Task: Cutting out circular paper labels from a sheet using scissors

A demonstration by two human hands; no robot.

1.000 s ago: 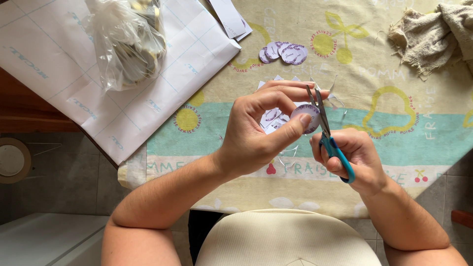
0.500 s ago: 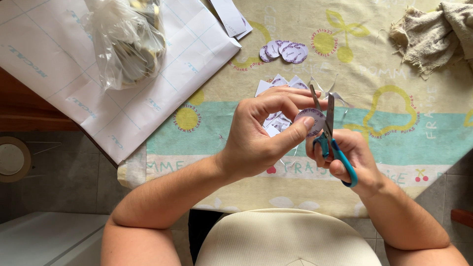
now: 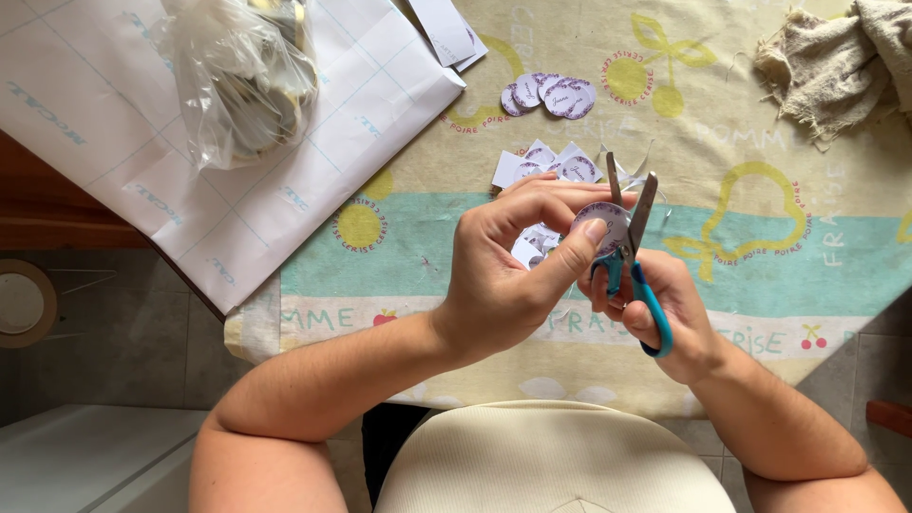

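The left hand (image 3: pixel 503 275) had its grip clamped on a small round white paper label with purple print (image 3: pixel 598 220), just left of the open blades of the blue-handled scissors (image 3: pixel 629 252), which the right hand (image 3: pixel 665 309) gripped, blades pointing away.

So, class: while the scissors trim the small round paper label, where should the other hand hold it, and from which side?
Pinch the round label by its left edge, flat between thumb and forefinger, as the left hand does. The open scissors in the right hand come at it from the right, so a left-side grip probably keeps the fingers away from the blades and leaves the rim free to turn.
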